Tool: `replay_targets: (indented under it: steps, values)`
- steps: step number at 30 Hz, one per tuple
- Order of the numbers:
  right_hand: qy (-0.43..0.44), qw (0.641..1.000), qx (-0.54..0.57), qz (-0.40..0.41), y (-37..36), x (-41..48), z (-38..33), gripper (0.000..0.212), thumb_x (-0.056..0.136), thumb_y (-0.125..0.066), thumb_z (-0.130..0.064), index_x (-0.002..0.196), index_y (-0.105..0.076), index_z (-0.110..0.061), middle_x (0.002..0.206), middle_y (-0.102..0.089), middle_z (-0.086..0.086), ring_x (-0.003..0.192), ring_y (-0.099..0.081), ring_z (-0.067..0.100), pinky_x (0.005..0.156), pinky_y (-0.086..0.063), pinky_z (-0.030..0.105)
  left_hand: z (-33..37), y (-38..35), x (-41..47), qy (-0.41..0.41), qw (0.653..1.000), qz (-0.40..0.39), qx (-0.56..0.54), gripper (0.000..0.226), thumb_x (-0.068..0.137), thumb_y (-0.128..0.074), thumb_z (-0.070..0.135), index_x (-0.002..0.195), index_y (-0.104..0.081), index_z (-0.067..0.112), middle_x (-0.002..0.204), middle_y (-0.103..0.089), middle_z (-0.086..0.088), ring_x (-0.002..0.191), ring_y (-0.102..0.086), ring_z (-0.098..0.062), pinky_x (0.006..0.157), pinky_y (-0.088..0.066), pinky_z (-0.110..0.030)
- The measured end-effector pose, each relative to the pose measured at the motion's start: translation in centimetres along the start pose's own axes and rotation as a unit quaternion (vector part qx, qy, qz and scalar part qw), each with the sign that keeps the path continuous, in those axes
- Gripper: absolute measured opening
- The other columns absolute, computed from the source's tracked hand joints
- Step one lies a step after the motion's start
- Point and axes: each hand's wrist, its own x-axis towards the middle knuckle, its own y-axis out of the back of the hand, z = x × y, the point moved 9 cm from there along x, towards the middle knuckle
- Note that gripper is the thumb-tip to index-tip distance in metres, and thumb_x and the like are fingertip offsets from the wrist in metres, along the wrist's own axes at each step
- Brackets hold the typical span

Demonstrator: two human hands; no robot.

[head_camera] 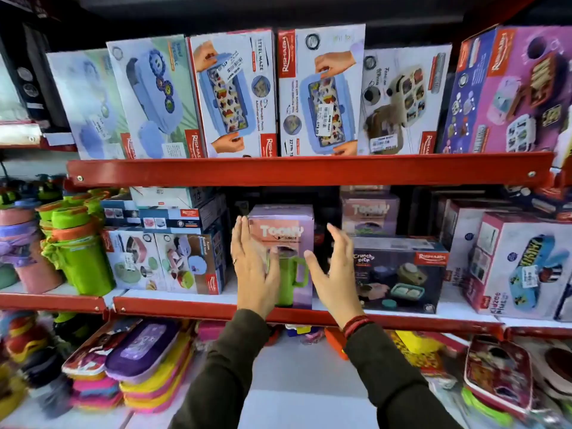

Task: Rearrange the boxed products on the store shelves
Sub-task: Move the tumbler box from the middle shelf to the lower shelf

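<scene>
A tall purple "Toony" tumbler box (286, 233) with a green mug pictured on it stands upright at the front of the middle shelf (185, 305). My left hand (252, 267) lies flat, fingers spread, over the box's left front face. My right hand (332, 274) is open just right of the box, fingers apart; I cannot tell whether it touches the box. A second Toony box (370, 213) sits further back on the right, above a dark "Crunchy Bite" box (399, 274).
The top shelf (309, 170) holds a row of upright Rishabh lunch boxes (318, 91). Stacked boxes (176, 243) sit left of the tumbler box, green and pink bottles (77, 252) further left. A white "Kidzee Plus" box (523, 267) stands right. Colourful pouches (136, 363) fill the lowest shelf.
</scene>
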Motion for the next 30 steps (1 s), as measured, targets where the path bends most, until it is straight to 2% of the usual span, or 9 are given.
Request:
replay_targets:
  steps: [4, 7, 10, 14, 18, 22, 25, 28, 30]
  values:
    - [-0.085, 0.993, -0.004, -0.082, -2.2, -0.4, 2.4, 0.071, 0.098, -0.067, -0.025, 0.158, -0.029, -0.016, 0.163, -0.032, 0.008, 0.151, -0.037, 0.024, 0.120, -0.027, 0.026, -4.2, -1.1, -1.1, 0.157, 0.979, -0.045, -0.126, 0.086, 0.092, -0.051, 0.037, 0.162, -0.007, 0.015, 0.171, -0.005, 0.000, 0.154, -0.009, -0.005, 0.129, -0.009, -0.032]
    - [-0.101, 0.991, -0.014, -0.081, -2.8, -0.5, 3.1, 0.074, 0.097, -0.069, -0.026, 0.158, -0.029, -0.015, 0.165, -0.032, 0.008, 0.154, -0.034, 0.024, 0.121, -0.027, 0.029, -5.9, -2.0, -1.3, 0.194, 0.964, -0.089, -0.158, 0.080, 0.092, -0.059, 0.036, 0.159, -0.021, 0.016, 0.160, -0.037, -0.008, 0.145, -0.039, -0.016, 0.127, -0.029, -0.040]
    - [-0.115, 0.989, -0.013, -0.088, -3.4, -0.7, 3.3, 0.078, 0.096, -0.070, -0.026, 0.160, -0.027, -0.016, 0.168, -0.031, 0.007, 0.156, -0.030, 0.024, 0.124, -0.025, 0.031, -6.5, -2.4, -1.3, 0.193, 0.967, -0.108, -0.129, 0.063, 0.099, -0.060, 0.015, 0.155, -0.030, 0.014, 0.139, -0.056, -0.012, 0.117, -0.058, -0.015, 0.114, -0.046, -0.045]
    - [-0.104, 0.993, 0.005, -0.058, -2.8, -0.7, 3.0, 0.075, 0.095, -0.073, -0.023, 0.158, -0.033, -0.017, 0.165, -0.038, 0.006, 0.154, -0.035, 0.024, 0.127, -0.030, 0.037, -6.5, -2.1, -1.1, 0.175, 0.972, -0.096, -0.127, 0.064, 0.097, -0.064, 0.015, 0.154, -0.035, 0.017, 0.141, -0.059, -0.008, 0.127, -0.059, -0.022, 0.113, -0.048, -0.048]
    - [-0.050, 0.998, 0.029, -0.024, -0.8, -0.8, 1.5, 0.073, 0.091, -0.077, -0.023, 0.154, -0.040, -0.024, 0.157, -0.048, -0.002, 0.146, -0.045, 0.015, 0.122, -0.040, 0.039, -5.0, -1.1, -1.4, 0.142, 0.978, -0.069, -0.140, 0.063, 0.096, -0.067, 0.017, 0.152, -0.040, 0.021, 0.132, -0.064, -0.007, 0.117, -0.064, -0.018, 0.106, -0.053, -0.046]
    - [0.005, 0.998, 0.052, 0.023, 2.0, -1.9, -0.4, 0.071, 0.088, -0.079, -0.022, 0.150, -0.046, -0.025, 0.151, -0.053, -0.008, 0.142, -0.048, 0.007, 0.118, -0.044, 0.030, -2.8, 0.1, -2.3, 0.101, 0.981, -0.024, -0.165, 0.063, 0.093, -0.070, 0.028, 0.150, -0.043, 0.026, 0.140, -0.061, -0.008, 0.128, -0.060, -0.025, 0.110, -0.051, -0.050]
    - [0.029, 0.997, 0.049, 0.058, 3.9, -3.6, -1.3, 0.069, 0.086, -0.080, -0.020, 0.148, -0.048, -0.022, 0.145, -0.053, -0.011, 0.139, -0.049, 0.003, 0.117, -0.043, 0.023, -0.7, 0.9, -4.1, 0.078, 0.982, 0.007, -0.170, 0.061, 0.091, -0.071, 0.029, 0.145, -0.044, 0.032, 0.141, -0.059, -0.002, 0.128, -0.060, -0.020, 0.108, -0.052, -0.044]
    - [0.051, 0.995, 0.047, 0.076, 5.5, -6.1, -1.5, 0.069, 0.084, -0.081, -0.016, 0.145, -0.049, -0.016, 0.140, -0.053, -0.008, 0.135, -0.045, -0.009, 0.114, -0.038, 0.015, 0.3, 1.3, -6.4, 0.065, 0.983, 0.027, -0.168, 0.060, 0.089, -0.071, 0.032, 0.144, -0.046, 0.028, 0.139, -0.060, -0.002, 0.123, -0.062, -0.018, 0.100, -0.054, -0.038]
    - [0.053, 0.994, 0.048, 0.084, 6.3, -7.9, -1.1, 0.068, 0.082, -0.080, -0.015, 0.143, -0.051, -0.012, 0.138, -0.053, -0.004, 0.133, -0.047, -0.005, 0.113, -0.038, 0.015, 0.6, 1.3, -8.3, 0.059, 0.985, 0.033, -0.159, 0.061, 0.087, -0.071, 0.035, 0.142, -0.047, 0.024, 0.139, -0.060, -0.004, 0.121, -0.062, -0.018, 0.096, -0.053, -0.032]
